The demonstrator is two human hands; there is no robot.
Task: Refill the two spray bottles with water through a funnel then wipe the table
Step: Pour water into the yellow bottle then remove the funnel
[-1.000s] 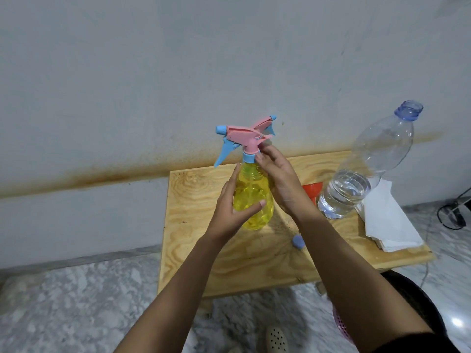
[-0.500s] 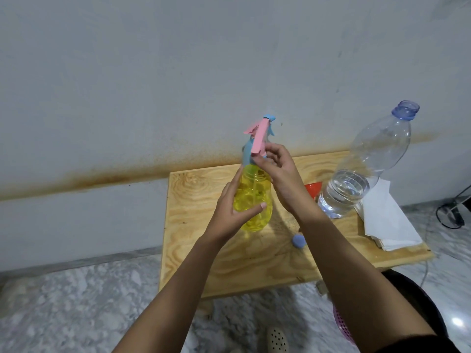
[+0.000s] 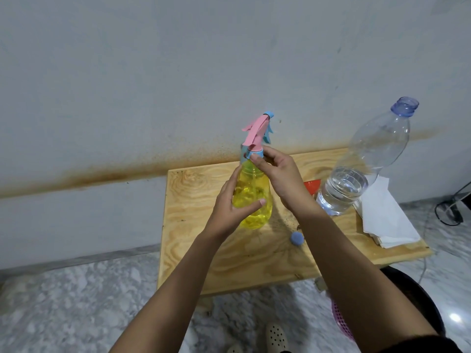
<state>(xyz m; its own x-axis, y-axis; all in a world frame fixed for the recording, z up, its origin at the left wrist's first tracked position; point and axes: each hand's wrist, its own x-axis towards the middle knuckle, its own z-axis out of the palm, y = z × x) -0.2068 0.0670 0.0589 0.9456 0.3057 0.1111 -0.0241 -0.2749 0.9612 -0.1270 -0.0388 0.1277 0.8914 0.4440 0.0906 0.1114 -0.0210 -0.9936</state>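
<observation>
The right hand [image 3: 280, 179] pinches the blue collar [image 3: 251, 152] at the neck of the yellow spray bottle [image 3: 254, 200], thumb and fingertips closed round it. The left hand [image 3: 228, 212] wraps the bottle's belly from the left, with the thumb across the front and the fingers curled behind.

The bottle stands on its base on the wooden table [image 3: 198, 250], toward the middle of the back edge. Its long axis is upright. The pink spray head [image 3: 254, 133] is seen almost end-on, and its blue nozzle tip points away from the person toward the wall [image 3: 178, 72] and slightly right. The yellow tint hides how much liquid the bottle holds.

Just right of the right wrist a red funnel [image 3: 311, 186] shows in part. Beside it, near the back right corner, stands a large clear water bottle [image 3: 356, 179]. Its mouth is uncapped and water fills roughly its lower third. A blue cap [image 3: 297, 238] lies on the table in front of it, touching the edge of the right forearm in view. A stack of white paper towels [image 3: 384, 220] lies along the right edge, next to the water bottle's base.
</observation>
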